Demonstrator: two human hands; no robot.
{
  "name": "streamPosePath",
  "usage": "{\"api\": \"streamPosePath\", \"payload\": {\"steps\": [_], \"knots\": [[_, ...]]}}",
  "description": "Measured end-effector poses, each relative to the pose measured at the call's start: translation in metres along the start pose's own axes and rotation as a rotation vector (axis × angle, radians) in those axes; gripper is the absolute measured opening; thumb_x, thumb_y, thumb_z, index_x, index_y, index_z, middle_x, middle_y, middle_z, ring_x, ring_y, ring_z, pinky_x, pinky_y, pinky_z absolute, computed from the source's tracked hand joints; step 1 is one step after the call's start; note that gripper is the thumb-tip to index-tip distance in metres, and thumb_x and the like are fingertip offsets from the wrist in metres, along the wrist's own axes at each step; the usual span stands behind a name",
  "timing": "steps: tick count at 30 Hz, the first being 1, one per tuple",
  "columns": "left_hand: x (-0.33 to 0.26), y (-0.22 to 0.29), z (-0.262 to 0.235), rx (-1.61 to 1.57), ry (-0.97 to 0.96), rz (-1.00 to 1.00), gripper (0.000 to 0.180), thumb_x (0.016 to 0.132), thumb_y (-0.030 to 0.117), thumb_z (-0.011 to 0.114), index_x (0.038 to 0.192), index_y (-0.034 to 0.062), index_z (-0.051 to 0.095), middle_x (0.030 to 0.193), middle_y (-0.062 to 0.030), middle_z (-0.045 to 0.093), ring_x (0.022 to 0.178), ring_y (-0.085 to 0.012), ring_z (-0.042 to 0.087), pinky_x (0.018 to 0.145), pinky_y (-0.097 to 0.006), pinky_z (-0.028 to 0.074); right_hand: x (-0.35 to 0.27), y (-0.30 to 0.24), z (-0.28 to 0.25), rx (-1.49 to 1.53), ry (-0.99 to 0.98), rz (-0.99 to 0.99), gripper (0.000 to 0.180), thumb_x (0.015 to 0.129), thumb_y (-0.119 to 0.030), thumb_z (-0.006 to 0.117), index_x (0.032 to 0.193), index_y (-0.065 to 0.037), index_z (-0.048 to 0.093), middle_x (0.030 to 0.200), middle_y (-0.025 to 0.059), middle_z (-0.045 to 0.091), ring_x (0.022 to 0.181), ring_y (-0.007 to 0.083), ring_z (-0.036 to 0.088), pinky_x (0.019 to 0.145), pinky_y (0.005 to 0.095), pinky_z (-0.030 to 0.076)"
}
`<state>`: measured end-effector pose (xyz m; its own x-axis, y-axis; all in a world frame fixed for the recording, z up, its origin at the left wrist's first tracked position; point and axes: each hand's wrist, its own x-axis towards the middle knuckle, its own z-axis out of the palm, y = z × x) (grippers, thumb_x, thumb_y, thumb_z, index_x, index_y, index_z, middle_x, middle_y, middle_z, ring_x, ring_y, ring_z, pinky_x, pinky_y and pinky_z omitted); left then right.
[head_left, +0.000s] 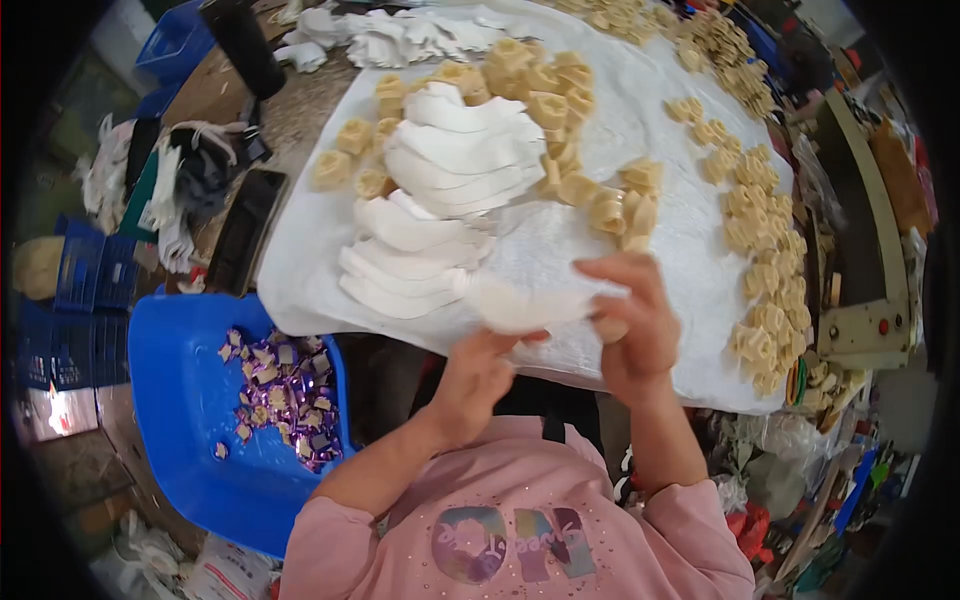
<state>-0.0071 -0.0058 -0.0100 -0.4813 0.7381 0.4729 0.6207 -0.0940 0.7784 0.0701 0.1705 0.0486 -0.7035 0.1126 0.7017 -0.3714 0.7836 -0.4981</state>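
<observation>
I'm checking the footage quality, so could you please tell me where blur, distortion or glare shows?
Head view: blur softens the white piece between the left hand and right hand; head view: fisheye bending bows the pale metal frame at far right, and corners fall black; head view: a washed-out bright patch sits at left, below blue crates.

We see the white piece (530, 305) only as a blur (its outline is smeared), and the right hand (637, 322) is blurred too. Part of the left hand (470, 385) is hidden behind the piece. The top edge cuts off the farthest cream pieces (612, 14); the purple-and-cream bits (288, 400) are too small for us to identify.
</observation>
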Motion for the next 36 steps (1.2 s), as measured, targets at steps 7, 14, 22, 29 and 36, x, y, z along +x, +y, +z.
{"api": "streamPosePath", "payload": {"steps": [7, 14, 22, 29, 36], "knots": [[0.023, 0.015, 0.032, -1.157, 0.226, -0.765, 0.042, 0.101, 0.027, 0.037, 0.127, -0.0047, 0.046, 0.079, -0.0038, 0.057, 0.062, -0.0075, 0.048, 0.053, -0.022, 0.039, -0.056, 0.015, -0.020, 0.005, 0.000, 0.264, 0.026, 0.075, -0.002, 0.065, 0.100, -0.005, 0.061, 0.104, 0.0121, 0.063, 0.093, 0.0295, 0.056, 0.080, 0.0385, 0.045], [0.023, 0.007, 0.046, -1.257, 0.194, -0.717, 0.036, 0.100, 0.019, 0.041, 0.131, 0.0007, 0.043, 0.089, -0.0102, 0.061, 0.065, -0.0118, 0.051, 0.053, -0.023, 0.038, -0.061, 0.094, -0.031, -0.770, 0.073, 0.848, 0.028, 0.077, -0.019, 0.070, 0.103, -0.008, 0.065, 0.117, 0.0103, 0.054, 0.112, 0.0284, 0.043, 0.094, 0.0453, 0.029], [0.027, 0.008, 0.040, -1.194, 0.305, -0.733, 0.040, 0.101, 0.017, 0.038, 0.134, -0.0041, 0.040, 0.091, -0.0139, 0.061, 0.071, -0.0148, 0.054, 0.063, -0.028, 0.045, -0.073, 0.073, -0.030, 0.056, 0.183, 0.970, 0.027, 0.072, -0.002, 0.066, 0.097, -0.007, 0.061, 0.112, 0.0103, 0.053, 0.105, 0.0285, 0.047, 0.084, 0.0382, 0.042], [0.022, 0.005, 0.043, -1.065, 0.263, -0.741, 0.044, 0.101, 0.025, 0.036, 0.132, -0.0061, 0.041, 0.099, -0.0133, 0.062, 0.072, -0.0148, 0.055, 0.059, -0.028, 0.042, -0.082, 0.054, -0.030, -0.488, -0.060, 0.466, 0.047, 0.066, 0.012, 0.053, 0.107, -0.009, 0.061, 0.095, 0.0111, 0.055, 0.091, 0.0293, 0.053, 0.077, 0.0372, 0.047], [0.020, 0.007, 0.042, -1.090, 0.247, -0.725, 0.044, 0.101, 0.027, 0.038, 0.128, -0.0069, 0.045, 0.104, -0.0115, 0.061, 0.078, -0.0144, 0.054, 0.063, -0.028, 0.043, -0.083, 0.041, -0.032, 0.014, 0.247, 0.601, 0.051, 0.071, 0.013, 0.058, 0.118, -0.007, 0.057, 0.094, 0.0126, 0.060, 0.085, 0.0257, 0.060, 0.077, 0.0319, 0.048]]}}
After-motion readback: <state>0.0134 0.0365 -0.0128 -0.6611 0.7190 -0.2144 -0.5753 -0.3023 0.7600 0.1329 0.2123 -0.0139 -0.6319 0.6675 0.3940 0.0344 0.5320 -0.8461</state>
